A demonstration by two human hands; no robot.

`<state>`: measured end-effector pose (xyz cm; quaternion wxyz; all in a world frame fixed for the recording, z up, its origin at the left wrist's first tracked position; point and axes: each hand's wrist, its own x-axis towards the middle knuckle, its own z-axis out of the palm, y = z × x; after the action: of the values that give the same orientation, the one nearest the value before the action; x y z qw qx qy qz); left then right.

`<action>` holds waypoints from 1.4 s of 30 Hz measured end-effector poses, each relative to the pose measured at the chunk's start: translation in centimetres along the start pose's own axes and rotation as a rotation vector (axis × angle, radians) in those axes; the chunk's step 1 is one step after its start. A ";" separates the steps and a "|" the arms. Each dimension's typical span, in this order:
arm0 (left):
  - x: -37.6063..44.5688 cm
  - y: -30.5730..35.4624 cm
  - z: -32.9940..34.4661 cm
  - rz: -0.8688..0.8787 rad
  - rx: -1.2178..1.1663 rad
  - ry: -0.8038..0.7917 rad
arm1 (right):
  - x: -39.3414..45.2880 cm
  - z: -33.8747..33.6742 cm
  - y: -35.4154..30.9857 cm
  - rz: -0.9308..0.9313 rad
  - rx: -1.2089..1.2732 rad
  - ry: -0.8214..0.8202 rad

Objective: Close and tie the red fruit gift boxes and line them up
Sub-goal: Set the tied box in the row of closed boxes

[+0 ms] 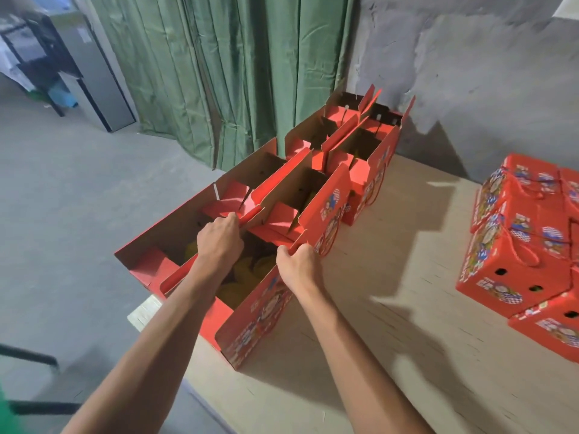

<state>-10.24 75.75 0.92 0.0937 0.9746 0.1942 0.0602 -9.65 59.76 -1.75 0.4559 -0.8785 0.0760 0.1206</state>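
Left hand (219, 238) grips the near open box's (250, 321) left top flap, right hand (297, 261) pinches its right flap. More open boxes (366, 170) crowd just behind. Tied boxes (513, 255) far right on table (391, 339); green curtain (219, 73) behind.

A green curtain (225, 73) is hung beyond the hands, a grey wall (470, 73) to its right, a metal cabinet (91, 79) far left.
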 end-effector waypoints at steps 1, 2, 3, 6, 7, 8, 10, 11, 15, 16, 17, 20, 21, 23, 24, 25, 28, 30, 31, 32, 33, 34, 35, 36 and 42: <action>-0.1 0.1 -0.1 -0.003 -0.001 -0.007 | 0.0 -0.1 0.0 0.005 -0.001 0.001; -0.2 0.2 -0.3 -0.008 -0.003 -0.017 | -0.1 -0.3 -0.1 0.012 0.001 0.004; -0.3 0.2 -0.4 -0.012 -0.004 -0.025 | -0.2 -0.6 -0.1 0.022 0.003 0.007; -1.0 0.4 -0.7 -0.005 -0.018 -0.039 | -0.8 -1.5 0.5 0.044 0.014 -0.001; -1.3 0.5 -0.9 0.001 -0.025 -0.049 | -1.1 -1.8 0.8 0.040 0.009 0.003; -1.8 0.7 -1.1 0.009 -0.032 -0.058 | -1.4 -2.1 1.1 0.037 -0.003 0.008; -3.1 1.3 -1.3 0.032 -0.042 -0.076 | -2.1 -3.0 1.8 0.026 -0.031 0.028; -3.9 1.8 -1.4 0.043 -0.046 -0.083 | -2.5 -3.6 2.3 0.026 -0.042 0.041; -7.5 4.9 -1.2 0.090 -0.065 -0.084 | -4.4 -6.8 5.3 0.052 -0.064 0.085; -8.4 5.9 -1.0 0.101 -0.068 -0.085 | -4.9 -7.8 6.2 0.062 -0.067 0.094; -9.4 6.8 -0.9 0.111 -0.076 -0.090 | -5.6 -9.0 7.2 0.071 -0.073 0.103; -13.0 10.2 -0.3 0.164 -0.092 -0.112 | -7.9 -12.9 10.5 0.107 -0.087 0.143; -14.2 11.5 -0.1 0.190 -0.087 -0.123 | -8.8 -14.4 11.6 0.125 -0.090 0.161; -16.7 14.3 0.6 0.232 -0.103 -0.146 | -10.8 -17.4 14.2 0.157 -0.079 0.200; -17.8 15.7 1.1 0.248 -0.122 -0.148 | -11.8 -18.9 15.5 0.169 -0.065 0.220; -19.0 17.1 1.4 0.258 -0.135 -0.146 | -12.7 -20.3 16.8 0.180 -0.044 0.244; -22.0 20.8 2.6 0.270 -0.140 -0.144 | -15.0 -23.4 20.1 0.197 0.027 0.307; -23.8 22.7 3.2 0.290 -0.148 -0.144 | -16.2 -24.5 22.1 0.196 0.058 0.305; -24.4 23.4 3.4 0.300 -0.151 -0.145 | -16.6 -24.8 22.9 0.193 0.085 0.282; -24.9 23.9 3.6 0.311 -0.147 -0.145 | -17.0 -24.9 23.6 0.190 0.117 0.247; -25.2 24.0 3.7 0.321 -0.136 -0.140 | -17.4 -24.9 24.1 0.189 0.147 0.207; -25.5 23.9 3.6 0.330 -0.126 -0.133 | -17.6 -24.7 24.4 0.195 0.165 0.172; -25.7 23.8 3.5 0.337 -0.128 -0.128 | -17.7 -24.4 24.5 0.208 0.169 0.151; -25.8 23.6 3.4 0.340 -0.140 -0.131 | -17.8 -24.2 24.4 0.218 0.166 0.152; -25.3 23.1 3.8 0.310 -0.107 -0.140 | -17.3 -23.0 23.9 0.243 0.155 0.321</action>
<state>-24.42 44.30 -0.05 0.1484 0.9883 0.0312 0.0162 -28.80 27.65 -2.78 0.4864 -0.8330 0.2622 0.0271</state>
